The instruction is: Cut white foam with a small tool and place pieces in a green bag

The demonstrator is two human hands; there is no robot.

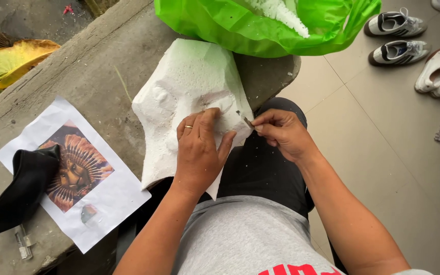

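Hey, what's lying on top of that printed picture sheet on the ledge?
A black pouch lies across the printed sheet, covering its left edge and part of the picture. Whatever the sheet shows beneath the pouch is hidden.

green bag (260, 30) blocks beyond the foam block (189, 86); bare ledge (98, 66) left.
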